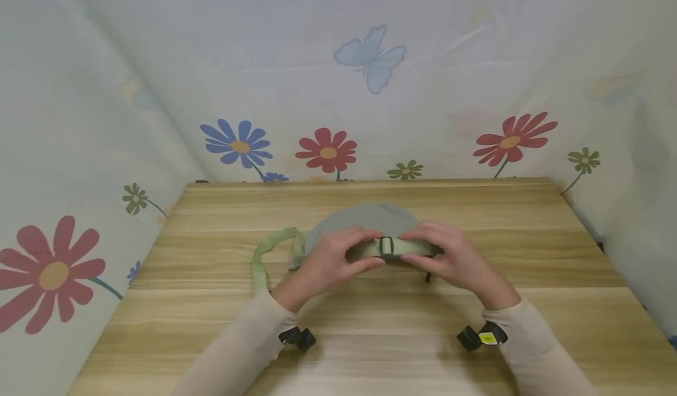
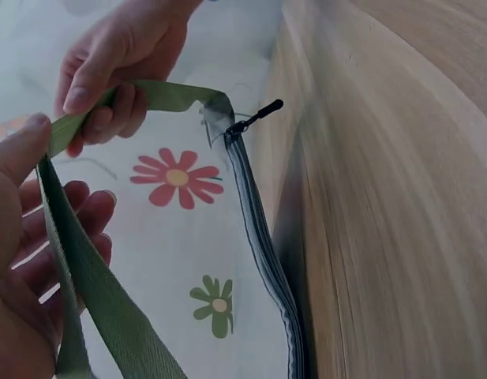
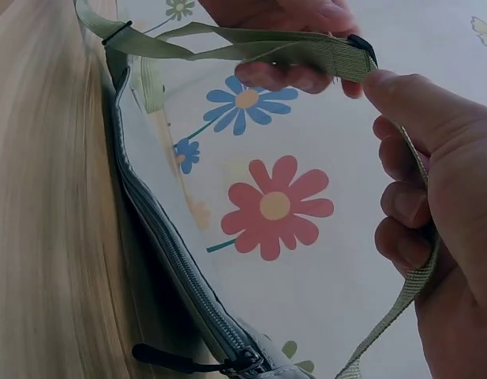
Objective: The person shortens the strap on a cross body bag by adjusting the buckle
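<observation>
- While the buckle (image 1: 382, 247) sits up between the person's hands, what's each one doing?
- Left hand (image 1: 329, 259) pinches the green strap (image 1: 370, 249) on one side, right hand (image 1: 453, 256) pinches it on the other. Both narrow, thumb against fingers.
- Why so close in?
- My guess: gripping just beside the buckle keeps that bit flat and steady.
- And the grey bag (image 1: 365, 218)?
- On the desk (image 1: 370, 349), just beyond both hands. Strap joins it near the zip pull (image 1: 428, 277), so its weight probably anchors that end.
- Loop out on the left?
- Slack strap, same green. Likely spare length, clear of the buckle. Can't see where it ends.
</observation>
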`<state>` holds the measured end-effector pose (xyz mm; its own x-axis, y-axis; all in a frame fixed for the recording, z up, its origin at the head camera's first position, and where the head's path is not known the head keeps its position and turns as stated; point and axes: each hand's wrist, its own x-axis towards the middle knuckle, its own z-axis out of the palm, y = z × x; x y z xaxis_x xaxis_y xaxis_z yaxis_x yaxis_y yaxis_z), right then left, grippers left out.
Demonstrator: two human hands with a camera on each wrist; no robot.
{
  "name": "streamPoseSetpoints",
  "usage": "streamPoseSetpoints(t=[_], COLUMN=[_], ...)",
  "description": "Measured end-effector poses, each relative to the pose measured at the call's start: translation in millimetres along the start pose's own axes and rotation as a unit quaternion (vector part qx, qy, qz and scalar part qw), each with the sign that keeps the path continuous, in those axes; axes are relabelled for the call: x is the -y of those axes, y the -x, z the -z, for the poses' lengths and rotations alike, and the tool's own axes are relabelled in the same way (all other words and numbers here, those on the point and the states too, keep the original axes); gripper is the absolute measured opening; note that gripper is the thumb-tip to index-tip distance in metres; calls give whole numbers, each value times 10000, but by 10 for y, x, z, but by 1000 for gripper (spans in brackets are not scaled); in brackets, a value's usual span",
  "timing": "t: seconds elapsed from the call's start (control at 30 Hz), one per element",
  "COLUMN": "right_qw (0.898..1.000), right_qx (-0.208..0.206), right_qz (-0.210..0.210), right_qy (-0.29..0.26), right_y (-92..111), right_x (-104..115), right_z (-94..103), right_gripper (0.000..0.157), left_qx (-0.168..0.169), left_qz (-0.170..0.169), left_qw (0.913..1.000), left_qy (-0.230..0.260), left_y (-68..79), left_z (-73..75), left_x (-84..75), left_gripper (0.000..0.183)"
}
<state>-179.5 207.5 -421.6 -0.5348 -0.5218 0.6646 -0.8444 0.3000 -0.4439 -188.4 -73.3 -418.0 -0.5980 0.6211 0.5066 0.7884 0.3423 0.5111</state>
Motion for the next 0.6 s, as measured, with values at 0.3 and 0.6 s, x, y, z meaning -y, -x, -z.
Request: streamPoseSetpoints(t=[0.3,0.6], right_qw=[9990,9988], right_qx=[-331,-408], right_qz=[186,155], right_qy=[-230,-217], right_y=[-23,-68], right_x=[21,69], right_z=[-74,-132], right_gripper=[31,35], left_qx=[-277,-444], left_qz=[-132,-181], left_qw=[9992,9966], left_qy=[245,663], left_y=[-38,-63], left_z=[-48,-63], left_x=[-43,-43], left_gripper=[36,35])
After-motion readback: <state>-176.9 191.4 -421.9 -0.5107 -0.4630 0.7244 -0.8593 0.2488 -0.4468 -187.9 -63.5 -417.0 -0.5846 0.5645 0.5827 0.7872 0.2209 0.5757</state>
